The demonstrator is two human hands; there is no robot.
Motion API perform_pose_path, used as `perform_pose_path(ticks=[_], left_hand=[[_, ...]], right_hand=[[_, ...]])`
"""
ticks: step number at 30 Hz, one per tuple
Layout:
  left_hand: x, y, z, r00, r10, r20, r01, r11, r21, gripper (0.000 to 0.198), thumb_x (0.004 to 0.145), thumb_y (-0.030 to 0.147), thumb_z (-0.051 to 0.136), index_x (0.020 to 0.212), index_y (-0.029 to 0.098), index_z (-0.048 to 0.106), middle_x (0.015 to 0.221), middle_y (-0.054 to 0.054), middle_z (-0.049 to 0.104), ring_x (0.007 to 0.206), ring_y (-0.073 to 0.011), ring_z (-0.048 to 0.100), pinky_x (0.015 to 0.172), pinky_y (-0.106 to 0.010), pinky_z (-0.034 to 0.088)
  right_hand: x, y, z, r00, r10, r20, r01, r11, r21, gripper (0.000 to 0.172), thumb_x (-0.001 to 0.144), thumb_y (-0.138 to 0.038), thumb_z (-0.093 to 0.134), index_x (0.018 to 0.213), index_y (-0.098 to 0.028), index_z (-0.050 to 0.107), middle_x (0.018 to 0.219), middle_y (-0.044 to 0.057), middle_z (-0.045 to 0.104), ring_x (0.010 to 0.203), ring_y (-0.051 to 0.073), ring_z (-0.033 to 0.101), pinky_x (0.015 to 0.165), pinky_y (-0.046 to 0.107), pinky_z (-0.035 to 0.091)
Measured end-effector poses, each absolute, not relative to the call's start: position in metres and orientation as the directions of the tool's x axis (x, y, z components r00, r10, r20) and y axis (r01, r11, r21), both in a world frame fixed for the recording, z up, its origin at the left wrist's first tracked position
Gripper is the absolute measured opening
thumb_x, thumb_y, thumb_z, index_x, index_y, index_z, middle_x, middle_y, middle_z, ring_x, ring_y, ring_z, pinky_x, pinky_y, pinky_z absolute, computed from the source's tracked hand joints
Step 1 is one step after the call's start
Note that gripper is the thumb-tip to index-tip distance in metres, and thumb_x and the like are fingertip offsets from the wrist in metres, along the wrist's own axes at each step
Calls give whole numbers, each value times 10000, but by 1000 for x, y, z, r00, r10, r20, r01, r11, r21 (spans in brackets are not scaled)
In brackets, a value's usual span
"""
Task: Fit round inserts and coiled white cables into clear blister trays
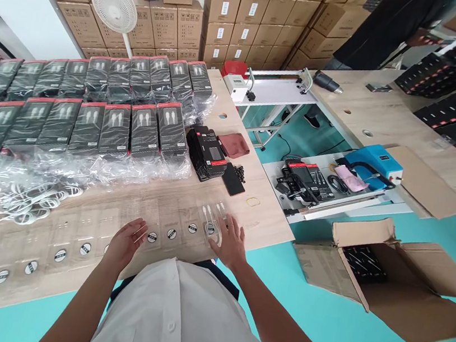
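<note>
My right hand rests with spread fingers on a clear plastic sleeve holding a coiled white cable. My left hand hovers open a little to the left, close to the edge of another clear sleeve, and holds nothing. Rows of these transparent sleeves lie on the light wooden table, and each carries a round black-and-white sticker. Several of the stickers run in a line just beyond my fingers.
Black cable boxes in plastic wrap cover the far table, beside loose white cables. A black box stack and red cloth lie near the table's right edge. An open carton sits on the teal floor. A co-worker stands back right.
</note>
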State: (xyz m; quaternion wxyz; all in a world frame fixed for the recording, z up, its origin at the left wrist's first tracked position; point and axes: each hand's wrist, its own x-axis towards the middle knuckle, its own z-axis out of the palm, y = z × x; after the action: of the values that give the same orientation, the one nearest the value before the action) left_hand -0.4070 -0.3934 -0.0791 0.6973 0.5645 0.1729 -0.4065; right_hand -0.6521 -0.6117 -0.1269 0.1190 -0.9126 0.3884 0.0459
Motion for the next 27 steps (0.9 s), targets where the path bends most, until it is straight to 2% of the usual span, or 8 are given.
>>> perform_pose_path(ticks=[7,10,13,16,22,27], left_hand=[[-410,-401,-76,609,-379,-697,758,19,652,154,804,84,633,925,160,689,1003,-82,692,831,-151,695,761,-279,588],[-408,-400,-75,615,-382,-690,753,24,658,146,808,87,634,921,161,688,1004,-77,691,836,-149,695,762,-279,587],[-406,-397,-76,619,-383,-686,751,30,660,150,807,82,633,920,164,687,1001,-78,694,845,-154,697,756,-277,588],[-407,-394,-79,621,-372,-690,753,38,657,156,804,79,635,921,168,686,992,-77,697,838,-150,699,763,-275,587],[-410,-392,-82,599,-372,-709,768,19,640,163,799,98,660,946,165,678,964,-86,697,842,-154,696,779,-279,587],[-407,-394,-82,606,-402,-686,743,-20,669,145,838,109,618,954,184,660,977,-66,696,864,-152,685,812,-287,569]], right_hand=[[-643,-628,-132,600,-772,-210,-799,-571,-186,621,975,-468,277,1532,-198,220,1618,130,125,1488,304,53,1155,590,102],[-642,-631,-130,612,-762,-212,-790,-575,-213,571,994,-466,212,1518,-245,266,1625,114,99,1486,331,13,1139,626,101],[-644,-625,-130,665,-721,-193,-746,-631,-215,525,998,-414,240,1493,-263,326,1626,101,102,1486,334,2,1135,634,93],[-646,-617,-133,685,-704,-188,-728,-656,-197,515,990,-349,278,1498,-272,312,1624,92,123,1489,309,34,1145,610,102],[-644,-624,-136,617,-756,-219,-787,-594,-168,506,992,-313,265,1494,-278,323,1619,82,151,1486,296,82,1157,586,97],[-637,-633,-127,599,-784,-163,-799,-571,-190,495,990,-251,253,1462,-229,399,1594,108,229,1467,332,161,1136,565,195]])
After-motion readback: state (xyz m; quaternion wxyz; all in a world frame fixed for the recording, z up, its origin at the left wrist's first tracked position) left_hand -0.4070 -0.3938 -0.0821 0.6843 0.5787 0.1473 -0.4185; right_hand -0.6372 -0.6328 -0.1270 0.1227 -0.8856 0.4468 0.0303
